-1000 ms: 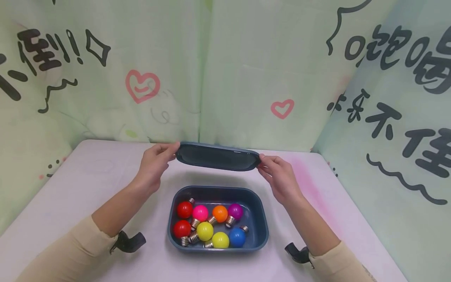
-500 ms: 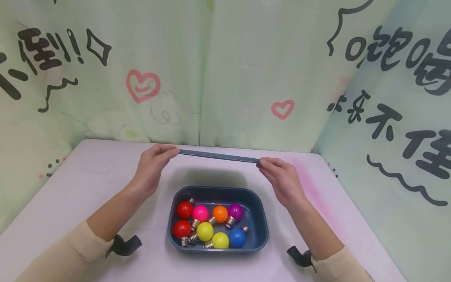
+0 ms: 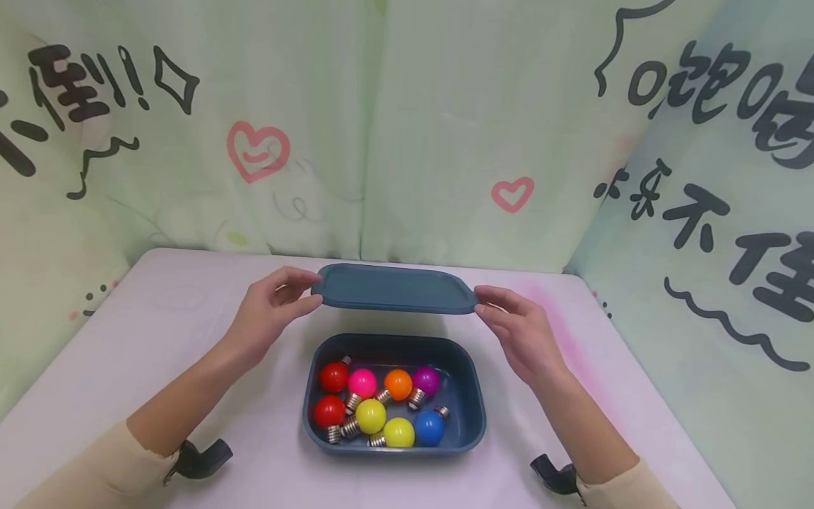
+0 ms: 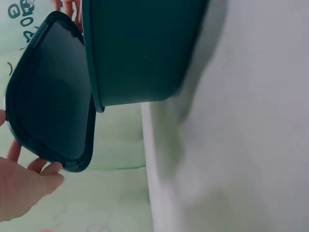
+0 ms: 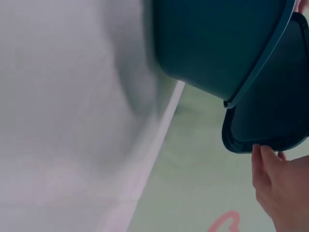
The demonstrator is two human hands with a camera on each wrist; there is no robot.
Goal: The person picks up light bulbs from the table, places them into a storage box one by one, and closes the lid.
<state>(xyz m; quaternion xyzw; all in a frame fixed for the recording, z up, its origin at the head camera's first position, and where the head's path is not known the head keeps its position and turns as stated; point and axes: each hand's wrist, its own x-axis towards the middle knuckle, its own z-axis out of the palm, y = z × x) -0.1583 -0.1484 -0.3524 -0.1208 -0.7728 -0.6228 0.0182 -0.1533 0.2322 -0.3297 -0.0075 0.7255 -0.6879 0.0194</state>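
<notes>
A dark blue-green lid (image 3: 397, 288) hangs level above the table, behind the open box. My left hand (image 3: 270, 305) pinches its left end between thumb and fingers; in the left wrist view the fingertips (image 4: 50, 169) sit on the lid's rim. At the other end my right hand (image 3: 523, 326) grips the lid's edge. Below and nearer stands a rectangular dark blue box (image 3: 467, 417). Inside it lie several colored bulbs with screw bases: red bulbs (image 3: 329, 411), a pink bulb (image 3: 362, 383), an orange bulb (image 3: 398, 384), a purple bulb (image 3: 426, 380), yellow bulbs (image 3: 398, 433) and a blue bulb (image 3: 429, 428).
The box stands on a white table (image 3: 191, 304). A pale green curtain (image 3: 420, 141) with printed hearts and characters rises behind the table and along its sides. Black wrist-worn camera mounts (image 3: 202, 459) stick out by both sleeves.
The lid has tilted from showing its underside, through edge-on, to showing its top face. Both hands have shifted slightly nearer and apart. The box and bulbs stay put.
</notes>
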